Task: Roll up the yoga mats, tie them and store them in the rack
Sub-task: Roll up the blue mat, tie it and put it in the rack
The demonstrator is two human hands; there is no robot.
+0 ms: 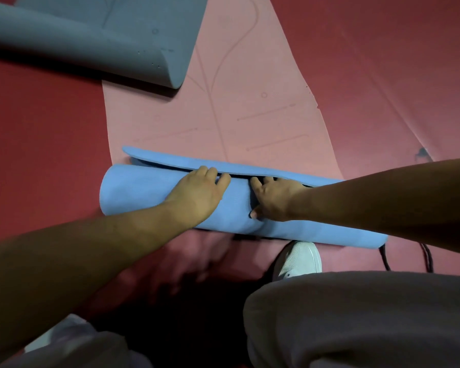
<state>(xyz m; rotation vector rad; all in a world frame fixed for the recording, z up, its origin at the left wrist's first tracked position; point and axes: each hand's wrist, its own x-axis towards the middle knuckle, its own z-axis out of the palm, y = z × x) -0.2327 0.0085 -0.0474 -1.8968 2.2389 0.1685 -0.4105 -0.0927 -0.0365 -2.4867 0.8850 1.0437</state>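
Nearest: grey cloth trousers [356,314] and a white ribbed shoe [300,257]. The blue mat [144,192], a thick foam cylinder with a loose flap, lies across the flat pink mat [250,115] on the red floor [37,128]; left hand [199,192] presses palm-down, right hand [274,197] grips the roll. Beyond lies a half-rolled grey mat [91,46].

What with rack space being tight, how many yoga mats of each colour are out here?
Light blue mat: 1
Grey mat: 1
Pink mat: 1
Total: 3
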